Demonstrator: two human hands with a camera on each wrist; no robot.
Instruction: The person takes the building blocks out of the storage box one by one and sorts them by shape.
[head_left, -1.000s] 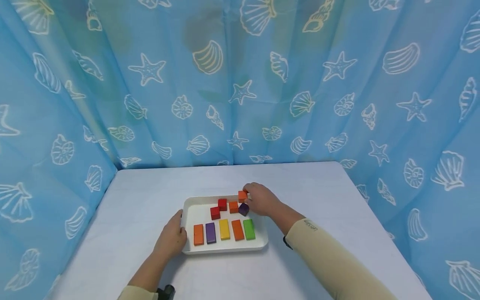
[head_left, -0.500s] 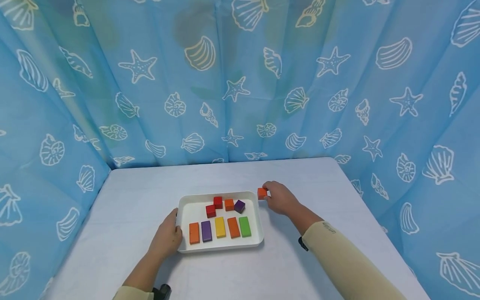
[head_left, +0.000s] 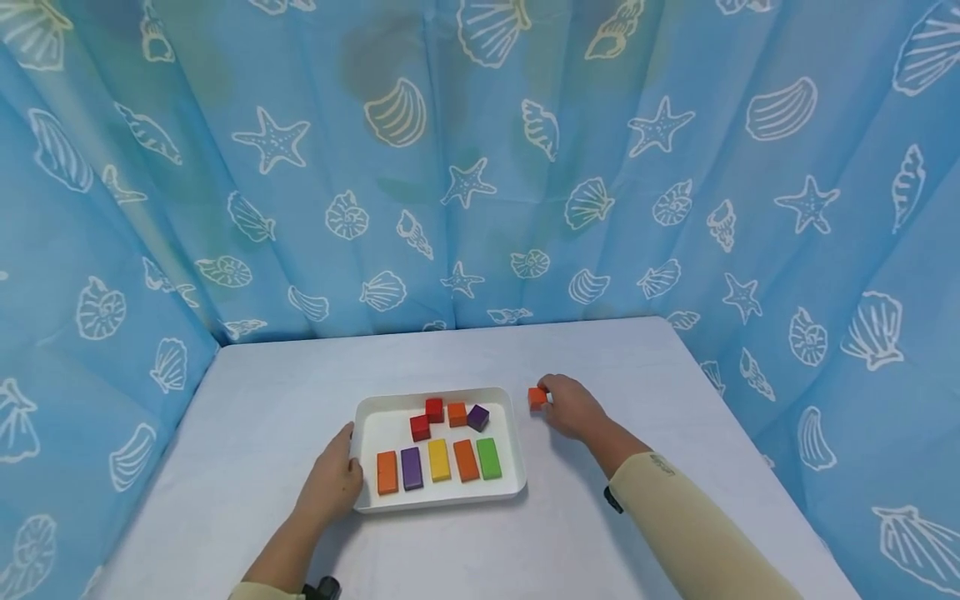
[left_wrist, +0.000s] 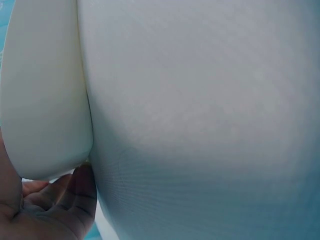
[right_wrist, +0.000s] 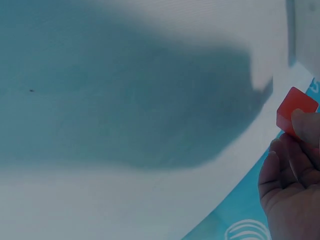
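My right hand (head_left: 573, 407) pinches an orange cube (head_left: 537, 398) between thumb and fingers, just to the right of the white tray (head_left: 442, 502). In the right wrist view the cube (right_wrist: 292, 107) shows orange-red at the fingertips (right_wrist: 270, 167). My left hand (head_left: 330, 477) grips the tray's left end, thumb at the rim; in the left wrist view its fingers (left_wrist: 82, 192) curl against the tray's outer side (left_wrist: 47, 95). Inside the tray lie two red cubes (head_left: 420, 428), another orange cube (head_left: 457, 414) and a purple cube (head_left: 477, 417).
Along the tray's near side runs a row of flat blocks: orange (head_left: 387, 472), purple (head_left: 412, 468), yellow (head_left: 439, 460), darker orange (head_left: 466, 460) and green (head_left: 489, 458). A white cloth covers the table (head_left: 600, 358). Blue shell-patterned curtains (head_left: 480, 233) stand behind and at both sides.
My right hand has carried the orange cube from above the tray's far right corner rightward, out past the rim. The left hand keeps its grip on the tray. The head view has shifted slightly.
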